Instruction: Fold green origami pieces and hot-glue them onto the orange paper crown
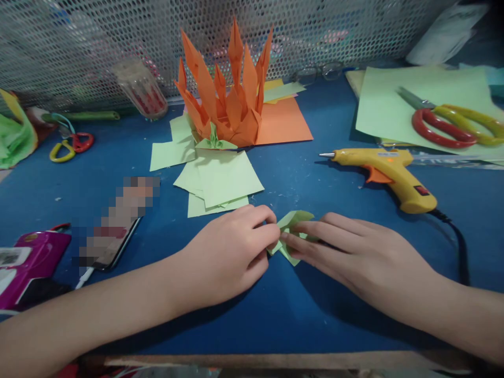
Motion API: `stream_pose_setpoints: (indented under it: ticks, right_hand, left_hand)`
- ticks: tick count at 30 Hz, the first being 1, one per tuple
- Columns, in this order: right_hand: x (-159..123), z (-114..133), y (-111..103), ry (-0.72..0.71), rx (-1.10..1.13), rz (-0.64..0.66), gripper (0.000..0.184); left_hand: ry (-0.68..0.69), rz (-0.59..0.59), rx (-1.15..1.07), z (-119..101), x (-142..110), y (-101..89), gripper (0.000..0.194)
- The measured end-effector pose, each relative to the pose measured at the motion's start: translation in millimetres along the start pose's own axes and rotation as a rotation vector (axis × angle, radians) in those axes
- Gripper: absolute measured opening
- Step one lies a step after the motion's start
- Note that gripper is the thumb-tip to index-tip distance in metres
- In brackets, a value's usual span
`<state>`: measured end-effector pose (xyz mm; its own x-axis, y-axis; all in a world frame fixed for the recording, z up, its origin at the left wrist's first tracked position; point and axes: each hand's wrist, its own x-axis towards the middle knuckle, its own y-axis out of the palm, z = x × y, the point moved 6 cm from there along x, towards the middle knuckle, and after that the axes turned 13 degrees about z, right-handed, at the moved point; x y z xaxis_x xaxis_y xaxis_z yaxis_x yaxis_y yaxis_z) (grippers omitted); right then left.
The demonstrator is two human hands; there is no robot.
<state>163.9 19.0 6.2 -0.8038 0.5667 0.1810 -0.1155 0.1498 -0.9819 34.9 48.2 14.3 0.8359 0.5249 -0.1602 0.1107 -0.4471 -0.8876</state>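
A small piece of light green paper, partly folded, is held between my two hands just above the blue table. My left hand pinches its left edge with curled fingers. On the other side, the fingers of my right hand press on the paper, covering much of it. Beyond my left hand lies a loose stack of light green paper squares. Behind the stack stands an orange folded-paper piece with tall pointed petals, and a small green folded-paper piece rests at its front.
To the right lie a yellow glue gun with a black cord and large scissors on green sheets. At left are a phone, a purple object and small scissors. A perforated metal panel stands behind.
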Motion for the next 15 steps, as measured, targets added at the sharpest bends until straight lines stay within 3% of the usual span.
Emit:
stream_pose_setpoints:
  ticks: [5, 8, 15]
  right_hand:
    - [-0.2, 1.1, 0.4, -0.009, -0.036, 0.01, 0.031]
    - [0.1, 1.3, -1.0, -0.005, -0.04, 0.004, 0.029]
    - [0.1, 3.1, -1.3, -0.001, -0.06, 0.024, 0.036]
  left_hand:
    - [0.004, -0.021, 0.082, -4.9, -3.0, 2.8, 0.017]
    - [-0.001, -0.067, 0.272, -11.3, -5.4, 7.3, 0.028]
    - [0.001, -0.153, 0.611, -27.5, -9.3, 12.3, 0.025]
